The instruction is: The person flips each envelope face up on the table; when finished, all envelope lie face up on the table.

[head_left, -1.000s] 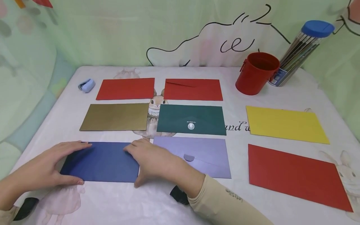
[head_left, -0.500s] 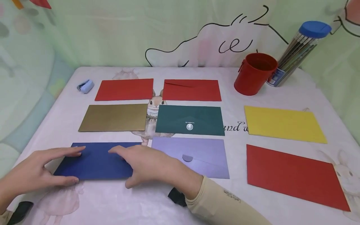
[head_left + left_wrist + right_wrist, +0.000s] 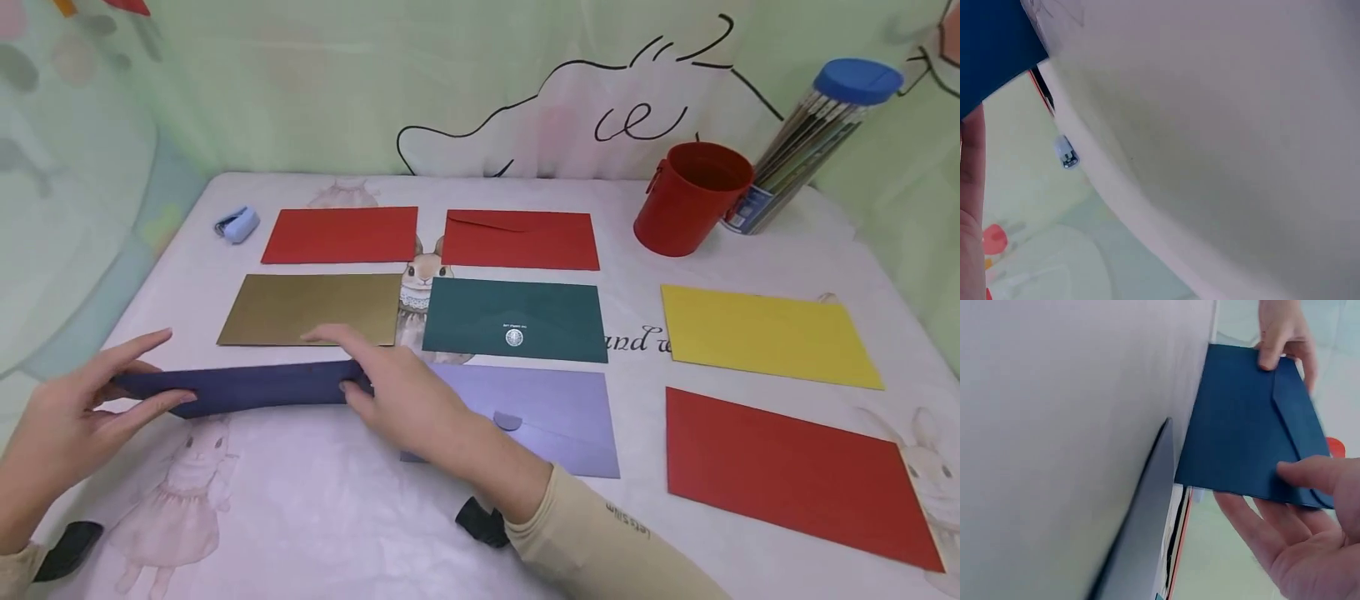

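Far left at the back of the table [image 3: 315,533], a small pale-blue clip [image 3: 237,225] lies alone. Your left hand [image 3: 67,425] pinches the left end of the blue envelope [image 3: 240,388], thumb under and fingers along the top; the left wrist view shows only a blue corner and the edge of a finger, so the grip there is hard to read. The envelope is off the cloth, tilted up nearly edge-on to the head camera, in front of the gold envelope [image 3: 311,309]. Your right hand [image 3: 397,392] holds its right end, thumb on the near face and fingers spread behind; in the right wrist view the flap side shows, with your thumb on the flap. Past that hand: the lilac envelope [image 3: 540,417] lies flat, its near left corner under your wrist. Behind it sits the green envelope [image 3: 517,319] with a small white seal, and behind that row two red envelopes, one [image 3: 341,235] left, one [image 3: 521,240] right with its flap line showing. Further right, a red cup [image 3: 690,198] stands just beside a leaning clear tube [image 3: 813,133] with a blue cap. In front of them a yellow sheet [image 3: 768,335], then a red sheet [image 3: 795,471] nearest you.
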`<control>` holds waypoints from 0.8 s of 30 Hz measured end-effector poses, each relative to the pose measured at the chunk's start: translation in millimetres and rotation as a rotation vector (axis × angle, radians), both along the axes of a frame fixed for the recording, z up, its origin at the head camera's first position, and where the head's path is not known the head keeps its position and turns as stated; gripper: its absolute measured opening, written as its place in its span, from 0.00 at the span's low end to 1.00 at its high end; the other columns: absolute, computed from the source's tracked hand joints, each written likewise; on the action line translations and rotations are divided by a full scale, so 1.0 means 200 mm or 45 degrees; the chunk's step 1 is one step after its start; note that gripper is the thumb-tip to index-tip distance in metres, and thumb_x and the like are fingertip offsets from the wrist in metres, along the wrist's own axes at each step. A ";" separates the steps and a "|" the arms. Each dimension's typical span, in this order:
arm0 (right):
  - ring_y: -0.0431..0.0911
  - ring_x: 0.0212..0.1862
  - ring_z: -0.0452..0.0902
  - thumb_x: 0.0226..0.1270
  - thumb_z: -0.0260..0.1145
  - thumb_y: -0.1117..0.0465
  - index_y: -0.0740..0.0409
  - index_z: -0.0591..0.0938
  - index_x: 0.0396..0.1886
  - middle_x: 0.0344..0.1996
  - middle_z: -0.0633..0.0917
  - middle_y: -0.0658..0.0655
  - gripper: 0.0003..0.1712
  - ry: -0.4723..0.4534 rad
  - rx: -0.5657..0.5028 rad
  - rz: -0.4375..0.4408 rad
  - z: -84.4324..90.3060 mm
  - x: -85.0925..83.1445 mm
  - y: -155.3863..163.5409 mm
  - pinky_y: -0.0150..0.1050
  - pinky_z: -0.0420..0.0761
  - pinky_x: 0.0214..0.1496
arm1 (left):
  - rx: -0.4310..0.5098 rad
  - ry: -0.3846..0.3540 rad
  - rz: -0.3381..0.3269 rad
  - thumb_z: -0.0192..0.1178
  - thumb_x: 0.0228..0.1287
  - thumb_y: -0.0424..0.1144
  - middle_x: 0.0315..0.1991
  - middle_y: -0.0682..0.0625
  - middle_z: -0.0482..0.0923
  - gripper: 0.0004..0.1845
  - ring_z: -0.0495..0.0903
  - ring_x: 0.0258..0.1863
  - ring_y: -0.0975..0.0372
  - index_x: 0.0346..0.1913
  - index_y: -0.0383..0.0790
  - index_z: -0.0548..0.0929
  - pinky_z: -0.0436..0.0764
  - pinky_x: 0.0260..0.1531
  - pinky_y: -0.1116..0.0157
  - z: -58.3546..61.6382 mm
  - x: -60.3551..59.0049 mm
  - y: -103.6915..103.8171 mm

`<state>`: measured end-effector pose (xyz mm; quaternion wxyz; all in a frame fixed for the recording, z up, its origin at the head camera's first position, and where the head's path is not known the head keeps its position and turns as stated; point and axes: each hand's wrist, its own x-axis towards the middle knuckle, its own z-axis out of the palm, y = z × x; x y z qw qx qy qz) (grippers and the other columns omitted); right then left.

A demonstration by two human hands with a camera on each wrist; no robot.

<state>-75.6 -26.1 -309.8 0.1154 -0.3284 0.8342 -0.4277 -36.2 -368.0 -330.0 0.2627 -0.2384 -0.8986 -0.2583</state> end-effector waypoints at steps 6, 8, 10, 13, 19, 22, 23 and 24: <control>0.39 0.11 0.60 0.73 0.61 0.68 0.37 0.65 0.72 0.13 0.71 0.47 0.34 0.019 0.032 -0.060 0.00 -0.01 0.00 0.30 0.67 0.18 | 0.006 -0.125 0.109 0.60 0.54 0.71 0.41 0.63 0.80 0.46 0.75 0.32 0.88 0.59 0.32 0.81 0.71 0.30 0.86 0.01 0.02 0.03; 0.39 0.12 0.59 0.72 0.62 0.68 0.40 0.66 0.71 0.13 0.71 0.48 0.33 0.025 0.032 -0.064 -0.01 -0.01 -0.01 0.31 0.66 0.19 | 0.011 -0.169 0.109 0.63 0.53 0.69 0.47 0.66 0.77 0.45 0.74 0.36 0.90 0.60 0.31 0.79 0.71 0.35 0.87 0.01 0.02 0.03; 0.40 0.12 0.60 0.72 0.63 0.68 0.43 0.67 0.69 0.12 0.70 0.49 0.31 0.011 0.039 -0.070 -0.01 -0.02 -0.01 0.31 0.65 0.19 | 0.021 -0.219 0.097 0.65 0.52 0.66 0.53 0.70 0.73 0.45 0.72 0.39 0.91 0.61 0.30 0.76 0.71 0.39 0.86 0.01 0.03 0.03; 0.41 0.14 0.63 0.70 0.66 0.67 0.46 0.67 0.65 0.11 0.70 0.50 0.29 -0.040 0.042 -0.079 -0.02 -0.02 -0.01 0.31 0.67 0.20 | 0.020 -0.291 0.062 0.80 0.49 0.42 0.54 0.70 0.70 0.39 0.74 0.39 0.90 0.60 0.29 0.74 0.73 0.38 0.84 0.01 0.03 0.04; 0.39 0.20 0.71 0.67 0.70 0.65 0.47 0.72 0.57 0.17 0.75 0.49 0.24 -0.133 0.107 -0.103 -0.04 -0.03 0.00 0.31 0.73 0.25 | -0.033 -0.350 0.004 0.81 0.21 0.13 0.50 0.56 0.72 0.42 0.74 0.39 0.79 0.51 0.34 0.81 0.75 0.39 0.84 -0.01 0.00 0.03; 0.38 0.22 0.72 0.65 0.71 0.63 0.48 0.76 0.53 0.19 0.75 0.48 0.19 -0.132 0.177 -0.113 -0.05 -0.04 0.00 0.31 0.72 0.27 | -0.041 -0.378 -0.042 0.81 0.22 0.15 0.54 0.55 0.71 0.40 0.74 0.42 0.76 0.49 0.37 0.84 0.75 0.39 0.84 -0.03 -0.01 0.02; 0.38 0.22 0.72 0.65 0.71 0.63 0.48 0.77 0.51 0.19 0.76 0.48 0.18 -0.126 0.209 -0.116 -0.06 -0.04 0.00 0.31 0.72 0.27 | -0.050 -0.385 -0.053 0.81 0.23 0.16 0.55 0.56 0.70 0.39 0.74 0.42 0.77 0.49 0.38 0.85 0.75 0.39 0.84 -0.03 -0.01 0.02; 0.38 0.23 0.72 0.65 0.71 0.62 0.48 0.78 0.51 0.19 0.76 0.47 0.17 -0.119 0.244 -0.117 -0.06 -0.04 0.00 0.31 0.72 0.27 | -0.064 -0.393 -0.063 0.82 0.24 0.17 0.56 0.55 0.70 0.39 0.73 0.42 0.77 0.50 0.38 0.85 0.75 0.38 0.84 -0.04 -0.02 0.02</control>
